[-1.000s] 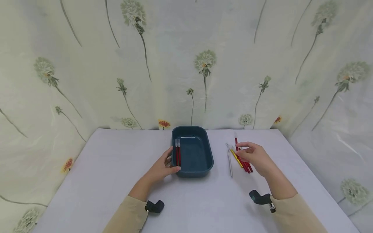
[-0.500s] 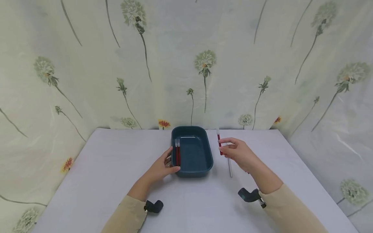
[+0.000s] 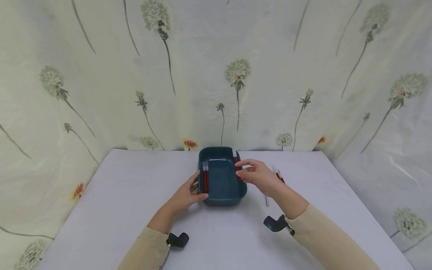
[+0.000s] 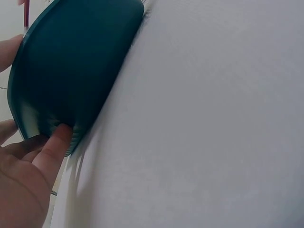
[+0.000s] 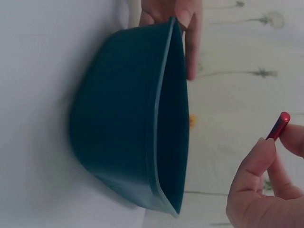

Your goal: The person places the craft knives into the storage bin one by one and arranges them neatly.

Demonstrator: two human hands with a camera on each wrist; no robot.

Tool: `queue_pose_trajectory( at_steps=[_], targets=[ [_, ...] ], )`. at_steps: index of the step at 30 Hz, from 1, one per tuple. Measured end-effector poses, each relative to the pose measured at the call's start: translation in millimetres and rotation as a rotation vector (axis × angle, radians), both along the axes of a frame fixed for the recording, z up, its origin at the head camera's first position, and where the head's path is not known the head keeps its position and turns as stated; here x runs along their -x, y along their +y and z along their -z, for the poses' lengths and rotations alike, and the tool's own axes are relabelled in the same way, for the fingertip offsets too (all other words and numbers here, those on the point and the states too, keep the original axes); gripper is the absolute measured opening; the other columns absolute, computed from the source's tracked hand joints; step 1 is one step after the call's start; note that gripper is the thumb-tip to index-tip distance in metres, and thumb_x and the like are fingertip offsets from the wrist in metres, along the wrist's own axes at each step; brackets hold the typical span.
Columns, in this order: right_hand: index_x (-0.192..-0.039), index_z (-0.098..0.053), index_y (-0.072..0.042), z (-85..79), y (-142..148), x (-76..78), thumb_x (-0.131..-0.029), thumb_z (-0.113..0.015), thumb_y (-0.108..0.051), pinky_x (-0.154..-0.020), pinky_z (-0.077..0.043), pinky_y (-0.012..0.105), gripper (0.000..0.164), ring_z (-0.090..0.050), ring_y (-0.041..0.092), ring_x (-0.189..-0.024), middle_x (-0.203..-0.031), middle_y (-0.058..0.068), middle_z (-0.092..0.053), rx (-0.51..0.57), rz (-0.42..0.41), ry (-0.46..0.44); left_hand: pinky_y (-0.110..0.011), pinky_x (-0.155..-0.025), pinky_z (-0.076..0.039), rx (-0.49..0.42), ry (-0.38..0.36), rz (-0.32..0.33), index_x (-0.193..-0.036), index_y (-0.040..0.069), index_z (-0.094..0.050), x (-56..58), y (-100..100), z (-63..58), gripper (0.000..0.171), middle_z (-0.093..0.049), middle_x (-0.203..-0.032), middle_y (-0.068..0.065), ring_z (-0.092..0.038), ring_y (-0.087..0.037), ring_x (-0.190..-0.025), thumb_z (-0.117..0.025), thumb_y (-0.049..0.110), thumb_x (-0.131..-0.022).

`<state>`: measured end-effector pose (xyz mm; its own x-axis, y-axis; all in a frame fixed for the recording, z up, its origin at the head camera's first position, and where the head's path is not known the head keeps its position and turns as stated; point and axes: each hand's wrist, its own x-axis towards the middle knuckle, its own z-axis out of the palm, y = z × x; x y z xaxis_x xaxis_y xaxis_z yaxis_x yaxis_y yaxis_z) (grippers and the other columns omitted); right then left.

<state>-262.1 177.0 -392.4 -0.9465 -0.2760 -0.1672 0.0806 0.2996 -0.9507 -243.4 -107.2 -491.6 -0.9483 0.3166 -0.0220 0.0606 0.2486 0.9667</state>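
Red pen held over the teal tray, about to go in.

Teal plastic, deep and round-cornered, the tray (image 3: 222, 176) sits mid-counter (image 3: 135, 210) with two red pens (image 3: 205, 176) already lying side by side along its left wall. The right hand (image 3: 258, 176) pinches another red pen (image 3: 236, 165), white-capped and glossy, between thumb and fingertips just above the tray's right rim; I judge this the carrying step, and the next move calls for lowering the pen level and letting go inside the tray. The left hand (image 3: 185, 195) steadies the tray, thumb curled against its near left corner, fingers along the wall. More pens (image 3: 278, 175) lie on the counter to the right.
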Motion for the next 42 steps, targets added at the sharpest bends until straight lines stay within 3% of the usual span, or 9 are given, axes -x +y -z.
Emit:
queue_pose_trajectory(
  at_steps=[11, 17, 22, 42],
  targets=[
    [-0.128, -0.062, -0.003, 23.7, -39.4, 12.6, -0.096, -0.068, -0.013, -0.095, -0.055, 0.041, 0.034, -0.067, 0.026, -0.096, -0.119, 0.024, -0.067, -0.033, -0.049, -0.048, -0.048, -0.110, -0.039, 0.015, -0.010, -0.012, -0.162, 0.015, -0.019, -1.7, -2.7, -1.3, 0.094, -0.023, -0.163, -0.019, -0.034, -0.040, -0.144, -0.078, 0.021, -0.089],
    [-0.128, -0.062, -0.001, 42.8, -55.4, 22.4, -0.094, -0.069, -0.012, -0.086, -0.056, 0.036, 0.036, -0.065, 0.033, -0.094, -0.106, 0.017, -0.072, -0.060, -0.062, -0.048, -0.048, -0.110, -0.040, 0.011, -0.003, -0.003, -0.162, 0.014, -0.017, -1.1, -3.2, -1.8, 0.093, -0.023, -0.163, -0.020, -0.034, -0.041, -0.144, -0.077, 0.018, -0.090],
    [-0.125, -0.064, 0.000, 52.5, -64.5, 26.3, -0.094, -0.070, -0.011, -0.083, -0.057, 0.036, 0.033, -0.067, 0.028, -0.090, -0.099, 0.012, -0.073, -0.079, -0.074, -0.028, -0.049, -0.110, -0.040, 0.008, 0.011, 0.005, -0.161, 0.011, -0.017, -0.2, -2.6, -1.8, 0.092, -0.023, -0.163, -0.021, -0.036, -0.042, -0.143, -0.075, 0.015, -0.091],
    [-0.122, -0.067, -0.002, 70.0, -78.6, 44.2, -0.094, -0.070, -0.009, -0.087, -0.058, 0.037, 0.029, -0.067, 0.021, -0.091, -0.123, 0.015, -0.063, -0.110, -0.032, -0.081, -0.049, -0.108, -0.042, 0.001, -0.006, 0.009, -0.161, 0.012, -0.018, 0.2, 0.1, -3.5, 0.092, -0.025, -0.162, -0.021, -0.037, -0.041, -0.142, -0.076, 0.015, -0.090]
  ],
)
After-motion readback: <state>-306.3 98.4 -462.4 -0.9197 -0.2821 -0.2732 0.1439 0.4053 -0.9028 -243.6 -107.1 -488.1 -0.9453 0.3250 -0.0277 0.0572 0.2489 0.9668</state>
